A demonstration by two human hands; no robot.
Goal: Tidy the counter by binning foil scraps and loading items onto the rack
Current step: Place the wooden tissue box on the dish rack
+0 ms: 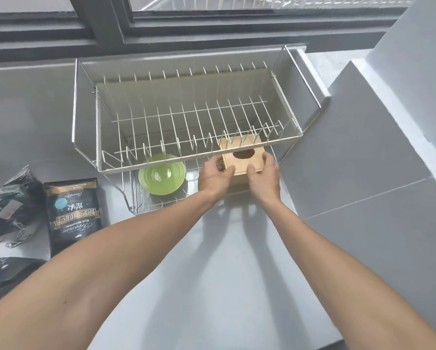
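A two-tier wire dish rack [186, 114] stands on the grey counter below the window. On its lower tier sit a green bowl [162, 174] and, to the right, a wooden box [244, 154] with an oval hole in its top. My left hand [215, 174] grips the box's near left corner and my right hand [263, 170] grips its near right edge. The box is partly under the upper tier's front rail. The upper tier holds nothing.
A dark coffee pouch [73, 215] lies flat on the counter to the left of the rack. Crumpled dark foil packaging [8, 208] lies at the far left, with another dark pouch [2, 271] below it. A raised grey ledge [388, 137] borders the right side.
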